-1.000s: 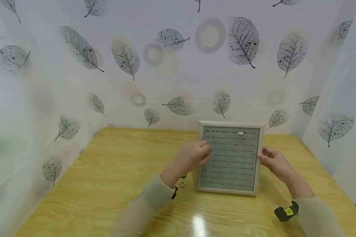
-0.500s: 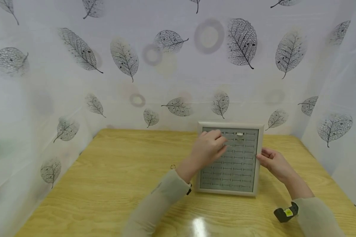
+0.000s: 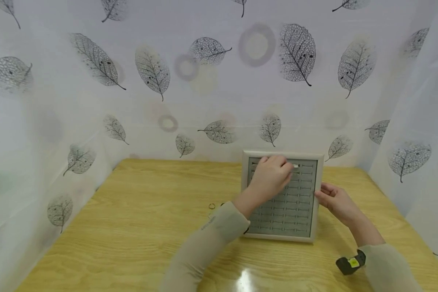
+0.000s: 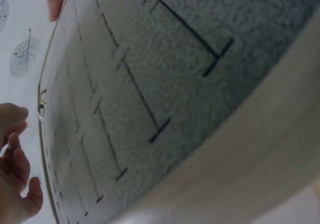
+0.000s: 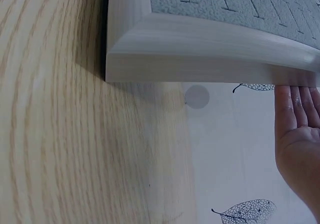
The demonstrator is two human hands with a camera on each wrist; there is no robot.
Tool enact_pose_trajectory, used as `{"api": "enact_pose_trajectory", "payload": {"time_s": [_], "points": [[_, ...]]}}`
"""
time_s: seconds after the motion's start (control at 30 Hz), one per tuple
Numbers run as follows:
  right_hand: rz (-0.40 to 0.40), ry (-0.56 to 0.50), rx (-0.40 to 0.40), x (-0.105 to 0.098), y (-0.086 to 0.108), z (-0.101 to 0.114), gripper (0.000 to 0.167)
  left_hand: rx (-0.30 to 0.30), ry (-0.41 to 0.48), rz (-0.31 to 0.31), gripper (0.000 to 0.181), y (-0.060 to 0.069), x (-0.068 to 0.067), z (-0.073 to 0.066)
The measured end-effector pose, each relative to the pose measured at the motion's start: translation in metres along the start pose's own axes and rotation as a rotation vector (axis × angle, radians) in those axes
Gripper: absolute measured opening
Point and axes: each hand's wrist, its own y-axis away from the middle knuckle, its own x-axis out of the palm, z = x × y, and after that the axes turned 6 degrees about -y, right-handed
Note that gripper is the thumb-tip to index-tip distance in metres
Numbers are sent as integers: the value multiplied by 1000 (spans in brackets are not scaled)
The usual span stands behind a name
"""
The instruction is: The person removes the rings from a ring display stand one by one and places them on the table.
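A ring display tray [image 3: 251, 236] with a pale frame and grey slotted padding stands upright on the table. One silvery ring [image 3: 296, 166] sits in its top row; the left wrist view shows this ring [image 4: 41, 109] at the padding's far edge. My left hand [image 3: 271, 178] reaches across the tray's front, its fingers bent beside that ring. In the left wrist view its fingertips [image 4: 20, 113] are apart from the ring, with nothing visible between them. My right hand [image 3: 337, 201] holds the tray's right side, thumb in front and fingers behind the frame.
Left of the tray, a thin ring [image 3: 211, 206] lies on the wooden table [image 3: 153, 211]. A dark ring beside it is partly hidden by the left sleeve [image 3: 219, 227]. A leaf-printed curtain [image 3: 219, 93] hangs behind and at both sides.
My left hand has moved right and up across the padding, from the tray's left edge to beside the ring in the top row. The right hand keeps its hold on the frame.
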Motion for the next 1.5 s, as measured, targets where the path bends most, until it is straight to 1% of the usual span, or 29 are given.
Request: {"api": "enact_pose_trajectory", "payload": {"time_s": [0.1, 0.2, 0.27, 0.43, 0.57, 0.67, 0.8, 0.9, 1.0, 1.17, 1.23, 1.37, 1.5], "points": [[-6, 15, 2, 0, 0, -1, 33, -25, -41, -19, 17, -3, 4, -3], [-6, 26, 1, 1, 0, 0, 33, -46, -83, -16, 18, -6, 6, -4], [-3, 30, -1, 1, 0, 0, 33, -43, -118, -10, 17, -7, 8, -5], [3, 26, -7, 0, 0, -1, 34, -12, -191, -31, 16, -7, 14, -7], [3, 33, -5, 0, -1, 0, 34, -9, -201, -3, 14, -9, 15, -9], [4, 34, -4, 1, -1, 1, 34, -1, -200, 25, 12, -10, 13, -10], [3, 21, -9, 1, -1, 0, 34, 13, -201, 36, 10, -11, 11, -11], [-3, 8, -12, 0, -1, -1, 34, 14, -216, 41, 11, -12, 12, -12], [-5, -5, -17, 1, 0, -2, 34, 20, -254, 26, 10, -12, 15, -13], [-6, -12, -32, 3, 2, -5, 37, 40, -340, -34, 15, -8, 22, -14], [-2, -8, -37, 4, 2, -5, 37, 43, -347, -45, 17, -6, 24, -14], [-3, 9, -47, 4, 2, -4, 37, 42, -328, -41, 20, -5, 24, -15], [-9, 15, -53, 4, 2, -4, 38, 50, -341, -44, 23, -6, 23, -14]]}}
